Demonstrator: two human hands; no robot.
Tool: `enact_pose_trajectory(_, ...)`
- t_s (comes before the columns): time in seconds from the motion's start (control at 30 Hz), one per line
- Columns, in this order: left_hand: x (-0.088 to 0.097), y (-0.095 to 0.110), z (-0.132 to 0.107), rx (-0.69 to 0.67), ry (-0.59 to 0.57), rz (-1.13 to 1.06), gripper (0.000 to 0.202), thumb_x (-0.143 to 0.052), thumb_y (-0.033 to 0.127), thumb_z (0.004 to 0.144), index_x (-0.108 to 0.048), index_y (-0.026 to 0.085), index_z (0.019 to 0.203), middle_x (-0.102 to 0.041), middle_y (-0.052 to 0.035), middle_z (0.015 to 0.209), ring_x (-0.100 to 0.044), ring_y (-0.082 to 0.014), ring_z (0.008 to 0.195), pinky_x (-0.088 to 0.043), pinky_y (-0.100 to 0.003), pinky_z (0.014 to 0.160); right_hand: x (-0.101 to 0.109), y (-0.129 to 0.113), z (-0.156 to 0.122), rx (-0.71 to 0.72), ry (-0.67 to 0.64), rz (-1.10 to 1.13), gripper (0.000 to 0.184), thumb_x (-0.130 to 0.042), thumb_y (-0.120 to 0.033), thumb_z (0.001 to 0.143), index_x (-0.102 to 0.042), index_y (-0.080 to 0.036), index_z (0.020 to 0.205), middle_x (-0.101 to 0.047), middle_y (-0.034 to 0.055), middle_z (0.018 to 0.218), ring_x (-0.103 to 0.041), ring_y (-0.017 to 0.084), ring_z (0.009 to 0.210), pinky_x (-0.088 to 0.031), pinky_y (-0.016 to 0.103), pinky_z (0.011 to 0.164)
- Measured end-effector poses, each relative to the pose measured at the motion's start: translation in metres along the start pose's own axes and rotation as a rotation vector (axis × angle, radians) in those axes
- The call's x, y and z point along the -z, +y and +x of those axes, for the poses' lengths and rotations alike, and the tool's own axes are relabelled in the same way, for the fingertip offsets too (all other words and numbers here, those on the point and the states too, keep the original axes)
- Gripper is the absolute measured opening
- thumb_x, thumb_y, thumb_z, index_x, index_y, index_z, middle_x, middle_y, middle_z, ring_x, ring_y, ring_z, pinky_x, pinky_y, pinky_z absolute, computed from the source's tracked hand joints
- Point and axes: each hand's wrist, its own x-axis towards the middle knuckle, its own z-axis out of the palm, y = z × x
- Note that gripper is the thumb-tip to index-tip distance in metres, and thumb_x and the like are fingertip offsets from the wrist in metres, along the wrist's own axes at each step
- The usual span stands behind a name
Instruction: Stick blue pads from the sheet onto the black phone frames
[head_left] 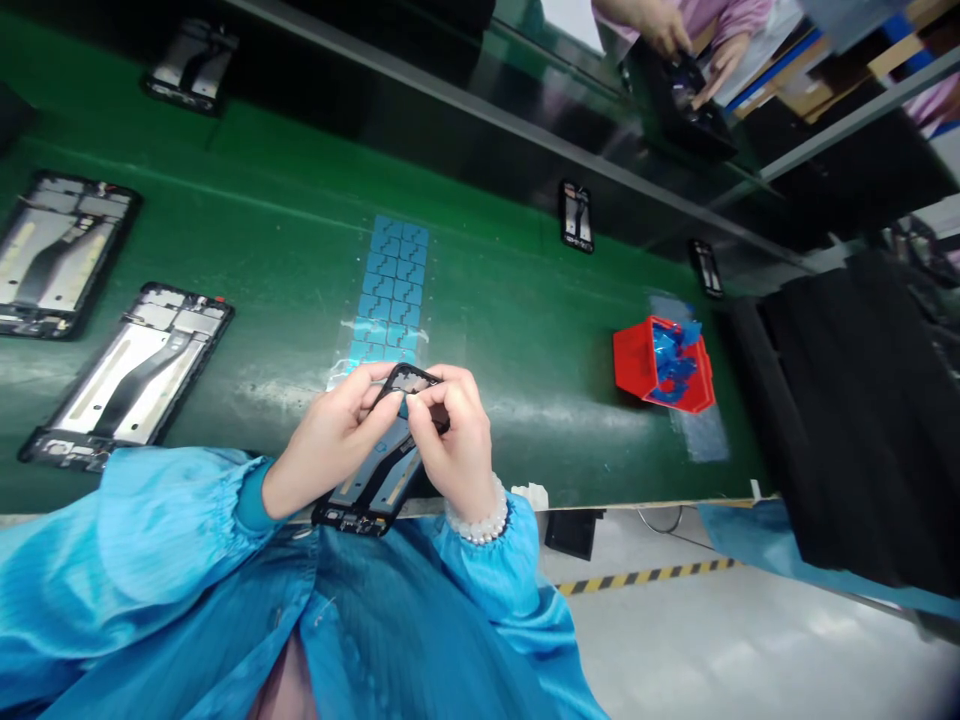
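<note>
I hold a black phone frame (373, 480) over the near edge of the green belt (285, 230). My left hand (326, 445) wraps its left side, thumb on the top corner. My right hand (454, 440) is closed on the frame's upper right, fingertips pinched at the top edge; whether a small piece sits between them I cannot make out. A bead bracelet circles my right wrist. A sheet of blue stickers (390, 290) lies on the belt just beyond my hands.
Two open phone frames (131, 375) (60, 250) lie at left, another (193, 62) farther back, two small ones (576, 215) (706, 267) at right. A red bin (637, 365) holds blue scraps. Black cloth (855, 410) drapes at right. Another person's hands (690, 45) work across the belt.
</note>
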Motion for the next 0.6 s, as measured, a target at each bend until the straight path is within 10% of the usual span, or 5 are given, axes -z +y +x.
enact_pose_trajectory(0.6, -0.0044, -0.0065, -0.0052, -0.022, 0.044, -0.060, 0.039, -0.049, 0.034, 0.089, -0.050, 0.018, 0.125, -0.065, -0.0022, 0.081, -0.064, -0.0196, 0.083, -0.049, -0.030, 0.080, -0.0051, -0.0075, -0.0028, 0.040, 0.102, -0.041, 0.014, -0.050, -0.017, 0.084, -0.046, -0.022, 0.072, -0.055, 0.0064, 0.098, -0.053, 0.017, 0.103, -0.045, 0.036, 0.087)
